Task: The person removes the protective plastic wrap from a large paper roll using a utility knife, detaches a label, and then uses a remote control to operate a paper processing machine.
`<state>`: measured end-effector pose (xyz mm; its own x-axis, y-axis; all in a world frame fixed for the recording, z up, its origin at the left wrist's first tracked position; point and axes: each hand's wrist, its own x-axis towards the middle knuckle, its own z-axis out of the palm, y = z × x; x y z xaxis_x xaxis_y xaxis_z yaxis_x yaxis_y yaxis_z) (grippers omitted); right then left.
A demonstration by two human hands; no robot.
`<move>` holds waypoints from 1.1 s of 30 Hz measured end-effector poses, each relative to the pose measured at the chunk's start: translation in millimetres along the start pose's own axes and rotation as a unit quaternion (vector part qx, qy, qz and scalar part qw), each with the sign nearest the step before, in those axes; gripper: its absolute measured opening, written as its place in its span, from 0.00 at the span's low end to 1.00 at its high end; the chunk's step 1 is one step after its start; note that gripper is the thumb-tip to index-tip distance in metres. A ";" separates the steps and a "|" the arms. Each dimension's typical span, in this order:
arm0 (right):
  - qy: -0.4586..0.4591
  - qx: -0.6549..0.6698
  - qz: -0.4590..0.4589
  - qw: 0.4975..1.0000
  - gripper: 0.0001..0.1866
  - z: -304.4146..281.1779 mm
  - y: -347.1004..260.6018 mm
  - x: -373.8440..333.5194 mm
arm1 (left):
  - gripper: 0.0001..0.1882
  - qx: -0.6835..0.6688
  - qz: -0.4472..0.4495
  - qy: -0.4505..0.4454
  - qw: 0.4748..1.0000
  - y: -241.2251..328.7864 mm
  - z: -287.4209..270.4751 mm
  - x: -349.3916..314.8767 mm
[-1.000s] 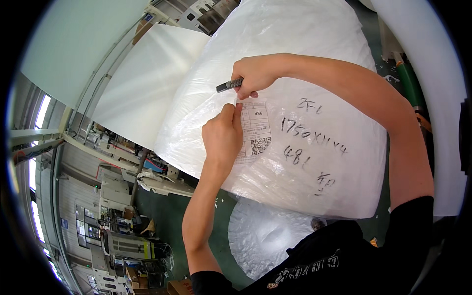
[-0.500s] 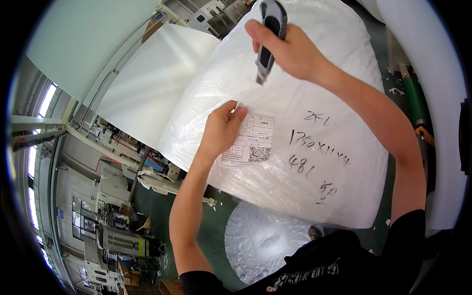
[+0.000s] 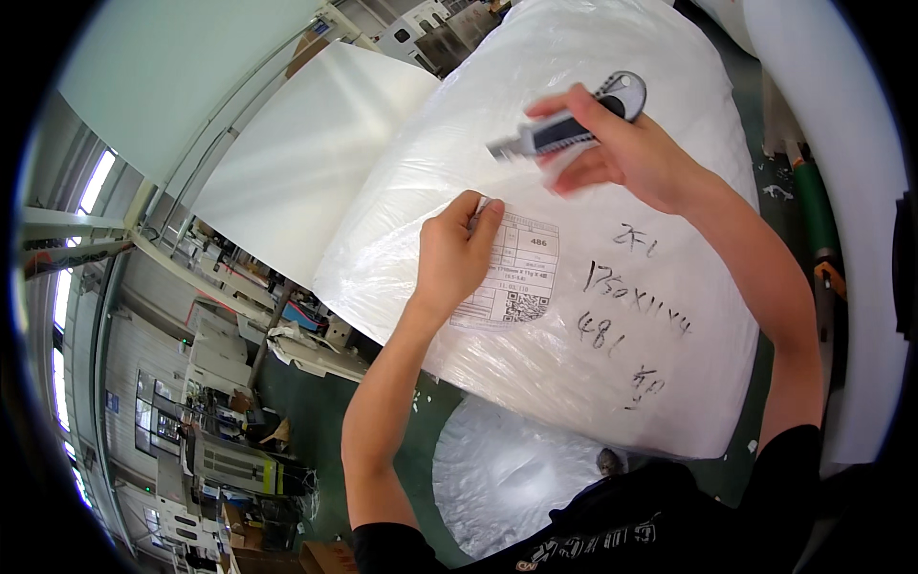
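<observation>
A large roll (image 3: 669, 287) wrapped in clear plastic film, with black handwriting on it, lies before me. My left hand (image 3: 451, 251) pinches the upper left corner of a white printed paper label (image 3: 528, 256) on the roll. Whether film is caught between those fingers too, I cannot tell. My right hand (image 3: 636, 153) grips a grey and black utility knife (image 3: 566, 132) above the roll, up and to the right of the label. Its tip points left, and the fingers are slightly blurred by motion.
Another wrapped roll (image 3: 512, 478) is below, on the green floor (image 3: 406, 450). A wide white sheet (image 3: 316, 163) rises at the left, beside machine frames (image 3: 229, 287). At the right stand a big white roll (image 3: 851, 239) and a green bar (image 3: 813, 206).
My right hand has come down and to the right, and the knife has turned from nearly upright to nearly level. My left hand keeps its pinch at the label's corner.
</observation>
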<state>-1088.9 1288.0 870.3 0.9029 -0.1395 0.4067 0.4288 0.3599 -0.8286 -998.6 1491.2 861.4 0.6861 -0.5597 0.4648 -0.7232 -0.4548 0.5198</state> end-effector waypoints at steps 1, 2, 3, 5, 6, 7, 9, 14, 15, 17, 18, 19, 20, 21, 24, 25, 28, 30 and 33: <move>-0.047 -0.124 0.075 0.988 0.17 -13.4 -7.5 -2.9 | 0.14 -0.003 0.004 0.009 1.000 1.3 1.0 -1.2; -0.046 -0.159 0.069 0.984 0.16 -15.3 -10.9 -7.1 | 0.14 -0.006 0.007 0.016 1.000 1.4 2.5 -1.9; -0.045 -0.194 0.063 0.978 0.16 -14.2 -12.7 -13.0 | 0.13 -0.004 0.000 0.015 1.000 2.2 2.5 -2.6; -0.082 -0.191 0.006 0.978 0.22 -20.0 -5.5 -17.6 | 0.11 0.001 -0.014 0.014 1.000 4.4 2.5 -4.0; -0.110 -0.159 -0.018 0.981 0.24 -23.4 -2.0 -21.8 | 0.11 0.000 -0.011 0.017 1.000 3.7 2.7 -4.4; -0.137 -0.125 -0.042 0.982 0.26 -23.0 0.1 -27.1 | 0.11 0.000 -0.007 0.020 1.000 2.6 2.4 -4.8; -0.240 -0.114 -0.055 0.963 0.32 -33.0 -1.1 -29.1 | 0.10 -0.005 -0.001 0.023 1.000 0.5 3.0 -4.7; -0.157 -0.103 0.067 0.980 0.26 -24.8 -11.4 -27.3 | 0.09 0.004 0.056 0.047 0.997 -3.8 2.8 -4.8; -0.138 -0.137 0.071 0.978 0.26 -22.2 -13.6 -24.9 | 0.08 0.018 0.087 0.063 0.994 -6.3 2.2 -5.8; -0.122 -0.163 0.035 0.978 0.24 -22.4 -9.1 -21.1 | 0.05 0.044 0.154 0.096 0.982 -11.0 2.4 -5.6; -0.124 -0.187 0.019 0.974 0.24 -23.2 -5.0 -19.0 | 0.04 0.054 0.168 0.099 0.979 -10.4 2.4 -5.3; -0.125 -0.212 0.003 0.969 0.23 -23.9 -1.3 -16.9 | 0.03 0.064 0.183 0.103 0.976 -8.6 2.0 -6.3; -0.128 -0.235 -0.010 0.964 0.23 -22.5 0.7 -14.4 | 0.03 0.074 0.194 0.105 0.972 -8.3 2.1 -7.5; -0.124 -0.338 0.061 0.931 0.20 -18.7 -9.7 -14.2 | 0.02 0.091 0.202 0.104 0.970 -8.3 1.8 -8.0; -0.110 -0.408 0.106 0.900 0.15 -10.3 -10.9 -7.1 | 0.02 0.121 0.209 0.096 0.966 -8.2 -0.7 -9.9; -0.107 -0.434 0.104 0.888 0.14 -7.9 -11.7 -5.1 | 0.02 0.117 0.200 0.091 0.969 -8.6 -1.3 -11.1; -0.104 -0.530 0.077 0.838 0.12 -3.2 -13.2 -1.9 | 0.02 0.113 0.193 0.082 0.971 -8.2 -1.8 -11.4; -0.114 -0.614 0.030 0.780 0.12 -0.9 -12.4 0.3 | 0.02 0.113 0.194 0.079 0.971 -7.4 -2.7 -10.8; -0.096 -0.659 0.015 0.746 0.13 5.3 -11.7 -2.6 | 0.02 0.114 0.192 0.077 0.972 -6.4 -3.3 -11.1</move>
<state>-1096.4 1289.0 881.0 0.9456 0.0308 0.3237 0.1808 -0.8772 -0.4447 -1001.3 1502.6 855.3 0.3528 -0.6156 0.7047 -0.9150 -0.3844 0.1223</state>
